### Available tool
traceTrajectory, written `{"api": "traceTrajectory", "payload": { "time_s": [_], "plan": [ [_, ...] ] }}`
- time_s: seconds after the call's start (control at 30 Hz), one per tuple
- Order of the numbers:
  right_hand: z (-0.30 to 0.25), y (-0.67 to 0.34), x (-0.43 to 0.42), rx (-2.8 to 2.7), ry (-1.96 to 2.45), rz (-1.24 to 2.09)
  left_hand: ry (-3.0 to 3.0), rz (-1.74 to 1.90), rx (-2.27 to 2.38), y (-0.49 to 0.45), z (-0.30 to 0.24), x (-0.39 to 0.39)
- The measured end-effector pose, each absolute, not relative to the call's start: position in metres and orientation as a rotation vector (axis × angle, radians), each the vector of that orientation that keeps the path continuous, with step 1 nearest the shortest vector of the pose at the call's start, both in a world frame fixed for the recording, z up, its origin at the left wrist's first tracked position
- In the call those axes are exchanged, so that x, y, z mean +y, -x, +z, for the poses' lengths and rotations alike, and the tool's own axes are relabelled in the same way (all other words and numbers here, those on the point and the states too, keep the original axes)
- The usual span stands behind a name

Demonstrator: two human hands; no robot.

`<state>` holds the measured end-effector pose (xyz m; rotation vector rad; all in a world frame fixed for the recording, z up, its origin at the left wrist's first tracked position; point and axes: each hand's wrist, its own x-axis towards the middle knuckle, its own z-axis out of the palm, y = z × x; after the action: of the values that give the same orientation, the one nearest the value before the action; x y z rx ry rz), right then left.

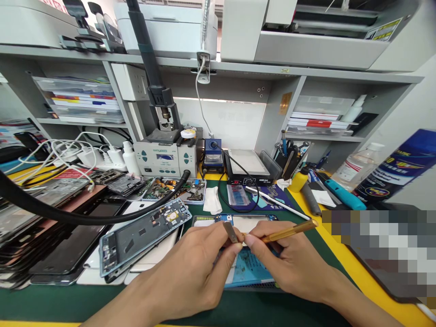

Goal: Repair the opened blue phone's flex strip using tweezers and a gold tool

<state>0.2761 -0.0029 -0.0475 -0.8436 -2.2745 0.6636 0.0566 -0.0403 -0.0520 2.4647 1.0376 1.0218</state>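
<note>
My left hand [194,268] is closed in a pinch, and a small flat metal piece [232,232] sticks up from between its thumb and fingers. My right hand [289,263] grips a thin yellow-handled tool [289,231] like a pen, its tip meeting the metal piece. Both hands hover over an opened blue phone [238,222] that lies on the green mat [299,218]. Much of the phone is hidden under my hands.
A phone frame [143,236] lies on stacked screens at left, crossed by a thick black hose [85,217]. Behind stand a rework station [165,156], a heating plate [250,165], a parts tray [177,188], a tool cup [289,156], bottles and white cables.
</note>
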Motion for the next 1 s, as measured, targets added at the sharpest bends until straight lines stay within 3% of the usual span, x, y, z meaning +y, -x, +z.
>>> {"api": "traceTrajectory", "payload": {
  "time_s": [1.0],
  "plan": [
    [-0.0501, -0.2754, -0.0012, -2.286, 0.821, 0.604, -2.493, 1.034, 1.043, -0.0559, -0.0529, -0.0408]
  ]
}}
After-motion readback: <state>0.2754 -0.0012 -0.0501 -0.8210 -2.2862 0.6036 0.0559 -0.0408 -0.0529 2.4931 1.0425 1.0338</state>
